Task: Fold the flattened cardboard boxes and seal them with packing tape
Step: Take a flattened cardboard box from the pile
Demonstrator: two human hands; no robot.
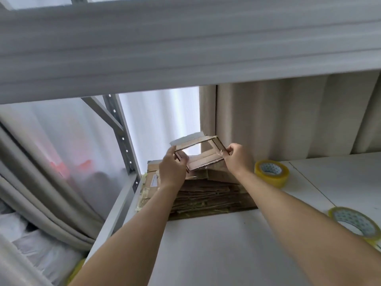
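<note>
A small brown cardboard box (203,159) is held up above the stack of flattened cardboard boxes (208,195), opened into a hollow sleeve so I can see through it. My left hand (172,166) grips its left edge, thumb inside the opening. My right hand (237,155) pinches its right corner between thumb and fingers. One roll of yellowish packing tape (271,172) stands to the right of the stack. Lying flat at the right edge is a second tape roll (355,222).
The stack rests at the back left of a white shelf surface (226,244). A grey shelf board (185,48) hangs overhead. A metal upright (121,137) and beige curtains (288,116) stand behind. Bundles in plastic (31,244) lie lower left.
</note>
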